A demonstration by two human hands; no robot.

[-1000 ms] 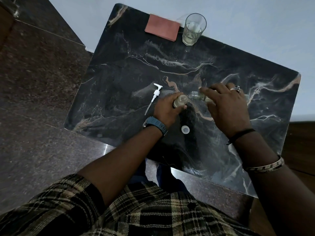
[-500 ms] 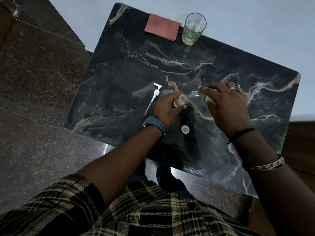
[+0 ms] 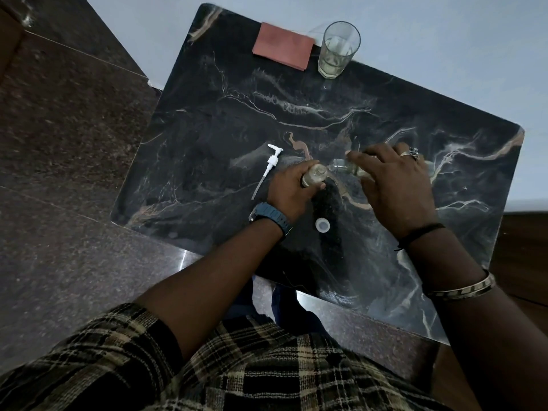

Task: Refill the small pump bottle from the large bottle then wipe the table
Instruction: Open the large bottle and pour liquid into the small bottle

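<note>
Pump head [image 3: 271,164] lies w/ its tube just left of the left hand [image 3: 289,192]; white cap [image 3: 322,225] near the wrist. Red cloth [image 3: 283,48] & glass [image 3: 338,48] sit at the table [image 3: 207,114] far edge, bare marble between. Left fingers wrap the small bottle [image 3: 314,175], mid-table, upright. Right hand [image 3: 394,185] grips the large bottle [image 3: 348,167] tilted, its mouth at the small one's neck.

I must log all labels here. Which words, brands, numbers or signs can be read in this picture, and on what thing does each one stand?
No text can be read.
Small bottle, in the left hand: no label shows.
Large bottle, in the right hand: mostly hidden, no print shows.
Pump, cap, glass, cloth: plain.
Watch: face hidden.
</note>
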